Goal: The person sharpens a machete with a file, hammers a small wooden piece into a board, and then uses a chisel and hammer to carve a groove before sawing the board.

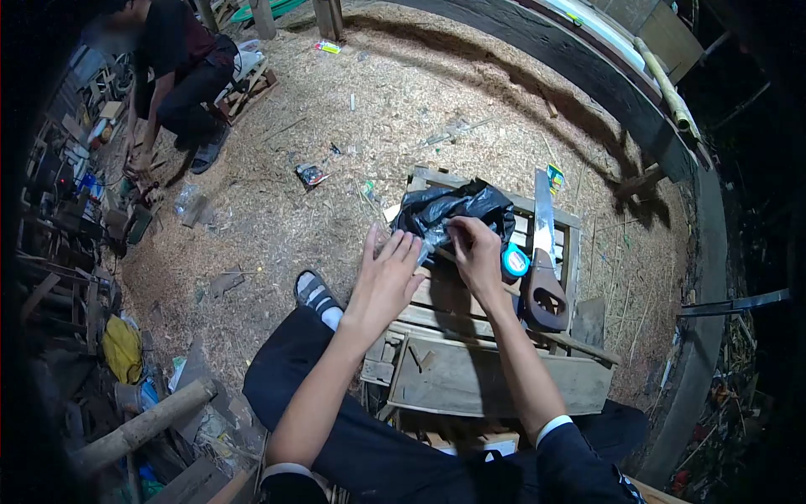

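A black plastic bag lies crumpled on a slatted wooden stand. At its lower left edge is my left hand, fingers extended and somewhat apart, beside a bit of clear plastic. My right hand is at the bag's lower edge, its fingers curled together in a pinch; what they hold is too small to make out. Just right of that hand sits a blue tape measure. A handsaw with a brown handle rests on the stand's right side, blade pointing away from me.
Another person crouches at the upper left, hands low near piled clutter. Sawdust covers the ground, with a dark wrapper on it. A round pole juts in at lower left. A long beam crosses the upper right.
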`<action>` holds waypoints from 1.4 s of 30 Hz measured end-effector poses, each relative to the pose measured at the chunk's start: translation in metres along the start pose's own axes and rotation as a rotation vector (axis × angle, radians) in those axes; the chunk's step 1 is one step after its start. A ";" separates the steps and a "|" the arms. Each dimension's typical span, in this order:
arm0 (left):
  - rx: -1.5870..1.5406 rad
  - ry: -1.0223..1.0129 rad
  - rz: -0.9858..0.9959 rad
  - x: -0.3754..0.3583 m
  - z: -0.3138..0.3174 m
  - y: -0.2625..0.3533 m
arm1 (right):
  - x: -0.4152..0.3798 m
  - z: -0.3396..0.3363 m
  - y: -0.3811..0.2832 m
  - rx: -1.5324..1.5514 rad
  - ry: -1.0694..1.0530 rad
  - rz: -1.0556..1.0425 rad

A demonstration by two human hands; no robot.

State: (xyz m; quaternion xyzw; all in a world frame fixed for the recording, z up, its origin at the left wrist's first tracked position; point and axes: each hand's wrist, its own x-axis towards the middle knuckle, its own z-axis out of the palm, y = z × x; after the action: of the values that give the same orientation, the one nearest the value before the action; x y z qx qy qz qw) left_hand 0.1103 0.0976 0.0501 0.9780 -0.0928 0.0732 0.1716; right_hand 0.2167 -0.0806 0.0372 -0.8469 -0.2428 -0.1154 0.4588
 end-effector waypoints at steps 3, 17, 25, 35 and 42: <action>0.035 0.049 0.003 0.000 -0.002 -0.001 | 0.002 -0.006 -0.007 -0.002 -0.012 0.053; 0.004 0.102 0.057 -0.008 -0.013 0.019 | -0.076 -0.050 -0.060 0.221 0.136 0.279; -0.313 0.133 0.123 -0.022 -0.026 0.053 | -0.169 -0.073 -0.075 0.415 0.094 0.380; -0.712 0.151 0.249 -0.061 0.006 0.127 | -0.189 -0.117 -0.087 0.326 0.251 0.430; -0.541 0.038 0.341 -0.045 -0.002 0.141 | -0.204 -0.138 -0.069 0.346 0.186 0.463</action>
State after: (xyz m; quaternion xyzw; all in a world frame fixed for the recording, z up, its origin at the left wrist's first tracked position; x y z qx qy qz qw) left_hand 0.0375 -0.0250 0.0892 0.8657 -0.2684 0.0919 0.4123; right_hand 0.0107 -0.2258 0.0776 -0.7747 -0.0161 -0.0416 0.6307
